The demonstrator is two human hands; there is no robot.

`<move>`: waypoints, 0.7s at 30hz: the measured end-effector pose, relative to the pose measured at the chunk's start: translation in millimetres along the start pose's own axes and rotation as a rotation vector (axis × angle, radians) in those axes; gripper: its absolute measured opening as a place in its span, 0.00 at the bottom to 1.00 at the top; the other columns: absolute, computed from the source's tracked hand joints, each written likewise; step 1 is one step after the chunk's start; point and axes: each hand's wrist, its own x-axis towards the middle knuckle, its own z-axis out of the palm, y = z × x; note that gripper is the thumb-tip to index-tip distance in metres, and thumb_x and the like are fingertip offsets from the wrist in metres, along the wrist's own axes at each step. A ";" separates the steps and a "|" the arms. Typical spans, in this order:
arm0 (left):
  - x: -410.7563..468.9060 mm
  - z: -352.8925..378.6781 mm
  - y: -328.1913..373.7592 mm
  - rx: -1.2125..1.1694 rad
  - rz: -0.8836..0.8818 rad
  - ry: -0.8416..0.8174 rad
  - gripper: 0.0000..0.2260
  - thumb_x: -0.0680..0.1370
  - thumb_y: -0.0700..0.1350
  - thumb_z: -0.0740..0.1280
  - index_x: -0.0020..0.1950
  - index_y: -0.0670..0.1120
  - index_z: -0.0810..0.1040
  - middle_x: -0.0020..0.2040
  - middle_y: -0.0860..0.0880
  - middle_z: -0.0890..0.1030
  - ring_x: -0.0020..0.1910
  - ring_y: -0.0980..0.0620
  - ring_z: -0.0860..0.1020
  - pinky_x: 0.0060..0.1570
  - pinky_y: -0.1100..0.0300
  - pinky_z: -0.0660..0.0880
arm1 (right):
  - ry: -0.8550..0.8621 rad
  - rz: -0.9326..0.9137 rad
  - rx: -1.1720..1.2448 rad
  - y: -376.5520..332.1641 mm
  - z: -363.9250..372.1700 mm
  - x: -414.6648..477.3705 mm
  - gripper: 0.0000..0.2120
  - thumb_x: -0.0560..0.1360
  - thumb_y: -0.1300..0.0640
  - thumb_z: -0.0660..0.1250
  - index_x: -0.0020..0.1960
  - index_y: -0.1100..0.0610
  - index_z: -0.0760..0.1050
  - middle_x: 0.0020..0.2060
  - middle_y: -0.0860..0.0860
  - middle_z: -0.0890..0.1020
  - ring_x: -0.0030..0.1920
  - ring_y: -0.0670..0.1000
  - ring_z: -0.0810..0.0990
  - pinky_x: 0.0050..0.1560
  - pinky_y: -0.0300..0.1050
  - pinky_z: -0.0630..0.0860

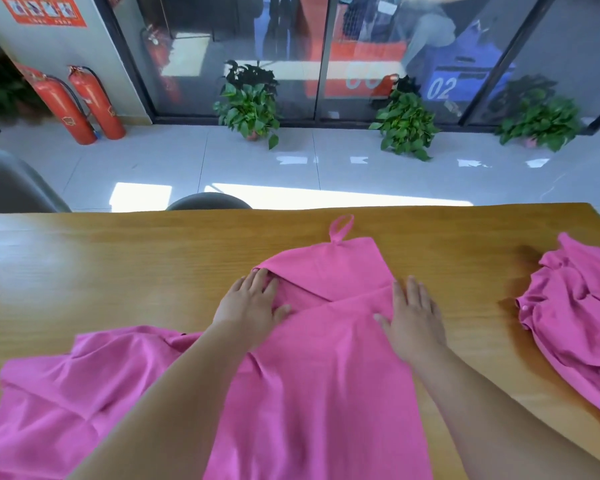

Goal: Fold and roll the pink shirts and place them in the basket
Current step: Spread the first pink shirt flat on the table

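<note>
**Operator:** What am I working on, nearest to me?

**Guide:** You're flattening the soft, matte pink shirt (326,393). It is lying lengthwise down the middle of the smooth honey-coloured wooden table (118,265). Loose pink cloth (66,393) is spilling in wrinkles to your near left, and I cannot tell whether it belongs to the same shirt.

**Operator:** And my hands?

**Guide:** Both are lying flat with fingers straight, gripping nothing. Your left hand (253,303) is pressing the left flap where it is tucking under. Your right hand (413,320) is resting on the right edge. Try pressing outward from the middle, so the diagonal creases are lying crisp and the sides parallel before rolling.

**Operator:** What is lying beyond them?

**Guide:** The far end is tapering to a blunt point carrying a thin fabric loop (342,228). A second, crumpled pink shirt (575,306) is sitting at the right. No basket is showing.
</note>
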 end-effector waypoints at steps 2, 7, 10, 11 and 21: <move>3.7 1.4 1.3 -0.022 -0.032 -0.007 0.28 0.81 0.59 0.47 0.76 0.46 0.67 0.79 0.43 0.63 0.81 0.41 0.62 0.79 0.48 0.62 | 0.107 0.042 0.057 -11.9 -5.5 -8.1 0.39 0.83 0.35 0.59 0.86 0.53 0.52 0.85 0.58 0.48 0.84 0.63 0.48 0.82 0.61 0.57; -3.0 7.7 5.1 -0.039 -0.095 -0.075 0.43 0.80 0.70 0.60 0.87 0.49 0.50 0.86 0.41 0.47 0.86 0.41 0.45 0.84 0.45 0.51 | 0.072 -0.311 0.085 -48.6 33.3 -70.1 0.42 0.81 0.29 0.54 0.86 0.43 0.40 0.85 0.52 0.35 0.85 0.57 0.37 0.84 0.58 0.51; 5.9 -5.7 -10.1 0.053 -0.163 -0.182 0.53 0.74 0.79 0.57 0.87 0.51 0.41 0.86 0.41 0.42 0.86 0.41 0.41 0.84 0.43 0.47 | 0.063 -0.252 0.040 -21.8 55.1 -87.2 0.43 0.80 0.25 0.46 0.86 0.44 0.37 0.84 0.49 0.33 0.85 0.54 0.36 0.84 0.56 0.49; 9.5 -10.0 -15.6 0.048 -0.197 -0.202 0.55 0.72 0.81 0.57 0.87 0.50 0.40 0.86 0.40 0.42 0.86 0.40 0.41 0.84 0.43 0.47 | 0.059 -0.234 0.022 -9.6 59.0 -89.0 0.43 0.79 0.24 0.45 0.86 0.45 0.37 0.85 0.50 0.34 0.85 0.53 0.37 0.84 0.56 0.49; -7.4 1.5 13.9 0.044 -0.124 0.019 0.43 0.81 0.72 0.51 0.87 0.48 0.46 0.86 0.39 0.46 0.86 0.39 0.44 0.84 0.43 0.44 | 0.106 -0.006 0.125 38.7 21.2 -71.6 0.36 0.82 0.34 0.47 0.74 0.57 0.75 0.75 0.61 0.69 0.73 0.62 0.70 0.69 0.63 0.75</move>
